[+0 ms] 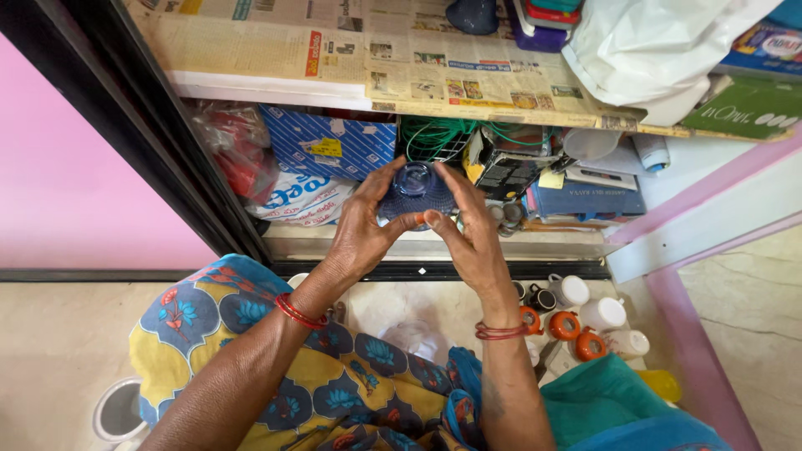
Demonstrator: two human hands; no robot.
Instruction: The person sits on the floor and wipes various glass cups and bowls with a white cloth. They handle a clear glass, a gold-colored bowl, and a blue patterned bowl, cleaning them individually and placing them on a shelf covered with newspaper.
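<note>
Both forearms rise from six o'clock toward centre. Left hand [361, 227] and right hand [472, 238] curl their fingers around a blue textured glass [415, 194], clamping it between them; its long axis points almost straight away from the camera, its round end toward the lens, before the lower cupboard shelf [434, 246] at twelve o'clock.

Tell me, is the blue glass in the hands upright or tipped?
Tipped. The blue glass lies on its side between the left hand and right hand; one round end faces the camera.

Both arms extended forward, left grip [365, 227] and right grip [473, 236] cupped inward, fingertips nearly meeting
</note>
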